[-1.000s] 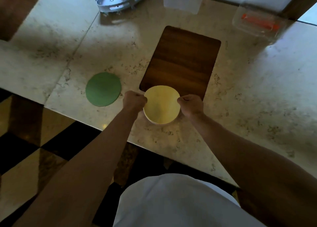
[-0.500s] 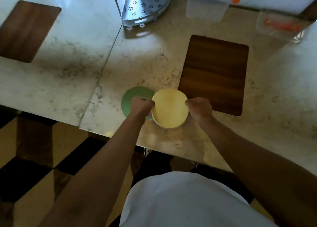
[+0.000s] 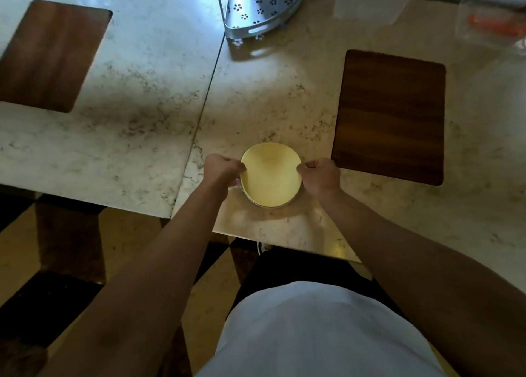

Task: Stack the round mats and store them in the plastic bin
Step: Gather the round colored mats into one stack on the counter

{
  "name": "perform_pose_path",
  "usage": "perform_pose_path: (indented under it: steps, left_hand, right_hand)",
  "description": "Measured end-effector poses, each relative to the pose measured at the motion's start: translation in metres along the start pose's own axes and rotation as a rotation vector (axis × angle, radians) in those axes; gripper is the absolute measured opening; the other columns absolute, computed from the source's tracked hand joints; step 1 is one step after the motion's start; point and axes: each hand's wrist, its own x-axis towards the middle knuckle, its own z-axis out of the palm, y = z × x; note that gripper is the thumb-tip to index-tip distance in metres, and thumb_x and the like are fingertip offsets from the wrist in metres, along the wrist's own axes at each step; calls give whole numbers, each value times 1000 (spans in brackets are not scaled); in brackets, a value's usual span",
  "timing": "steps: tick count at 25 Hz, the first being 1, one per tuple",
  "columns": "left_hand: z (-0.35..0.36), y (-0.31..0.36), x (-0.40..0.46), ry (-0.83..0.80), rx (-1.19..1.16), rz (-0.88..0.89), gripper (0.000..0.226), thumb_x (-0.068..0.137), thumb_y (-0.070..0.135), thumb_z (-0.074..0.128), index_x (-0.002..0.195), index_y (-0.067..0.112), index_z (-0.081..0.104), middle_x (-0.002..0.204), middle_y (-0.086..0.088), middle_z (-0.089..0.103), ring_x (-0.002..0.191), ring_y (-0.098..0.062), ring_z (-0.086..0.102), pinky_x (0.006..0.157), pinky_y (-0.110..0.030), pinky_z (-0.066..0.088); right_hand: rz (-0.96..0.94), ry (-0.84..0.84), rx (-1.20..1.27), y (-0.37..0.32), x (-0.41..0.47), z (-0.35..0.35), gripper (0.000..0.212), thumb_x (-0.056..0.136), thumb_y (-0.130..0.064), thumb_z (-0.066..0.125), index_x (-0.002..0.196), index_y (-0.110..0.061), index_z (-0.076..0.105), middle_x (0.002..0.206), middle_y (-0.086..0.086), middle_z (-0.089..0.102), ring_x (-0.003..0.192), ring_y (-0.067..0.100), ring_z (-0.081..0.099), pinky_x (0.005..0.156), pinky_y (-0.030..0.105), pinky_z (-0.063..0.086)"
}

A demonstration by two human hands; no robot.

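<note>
**Head view: a thin stack of round mats pinched at both sides**

Head view shows the stack of round mats (image 3: 270, 174), pale yellow on top, held over the near part of the marble table (image 3: 284, 97), close to its front edge. The left hand (image 3: 223, 168) pinches the stack's left rim and the right hand (image 3: 320, 175) pinches its right rim, fingers curled under and thumbs on top. At the lower edge, a few thin layers show beneath the yellow face, so several mats are gathered here; whether the stack rests on the table or hangs just above it cannot be told.

By the look of them, the mats are light, thin and somewhat flexible: the top face dips a little between the two grips. A single-sided hold would likely let the far side droop and the layers fan out, so opposite rims, as now, seem the sound places to grip, with thumbs pressing down to keep the layers from sliding over one another. The surfaces look smooth, so slipping between layers is the main risk; breakage seems unlikely.

The plastic bin (image 3: 370, 3), clear with orange latches, stands at the far edge of the table, only partly in view, beside a perforated metal rack (image 3: 262, 3). A wooden board (image 3: 390, 114) lies between the stack and the bin; another board (image 3: 51, 54) sits far left.
</note>
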Motion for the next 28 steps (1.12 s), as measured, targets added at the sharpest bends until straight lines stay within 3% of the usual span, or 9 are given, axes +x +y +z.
perform_pose_path:
  steps: [5,11,17,21,28]
  left_hand:
    - [-6,-4,10,-5,-14,8,15,73,-14,63,85,-8,70,91,-29,70,81,-44,71,73,-57,59]
    - [-4,-12,20,15,38,4,20,75,-11,67,94,-5,71,95,-25,71,85,-36,71,76,-46,61]
    - [0,-14,23,28,91,1,22,72,-9,67,89,4,73,91,-20,73,79,-29,72,71,-40,62]
    - [0,-13,26,43,148,17,25,71,-10,65,89,4,75,82,-17,73,77,-34,73,71,-48,62]
    - [9,-9,20,117,511,191,24,70,2,63,82,15,79,74,-7,76,69,-20,70,70,-39,62]
  right_hand:
    - [16,2,-29,-6,8,8,18,84,-24,67,95,-13,76,92,6,75,86,20,67,75,29,52]
    - [28,44,-35,-6,9,14,22,82,-24,68,99,-11,75,94,6,75,86,20,67,71,24,45]
    - [34,43,-44,-1,8,13,26,86,-22,63,108,-10,73,104,8,74,97,23,68,83,31,53]
    - [36,67,-64,0,8,14,25,88,-20,63,109,-10,72,105,9,74,98,23,68,81,28,50]
    - [67,98,-67,-5,6,14,25,89,-20,64,111,-11,73,106,8,74,99,23,68,82,26,50]
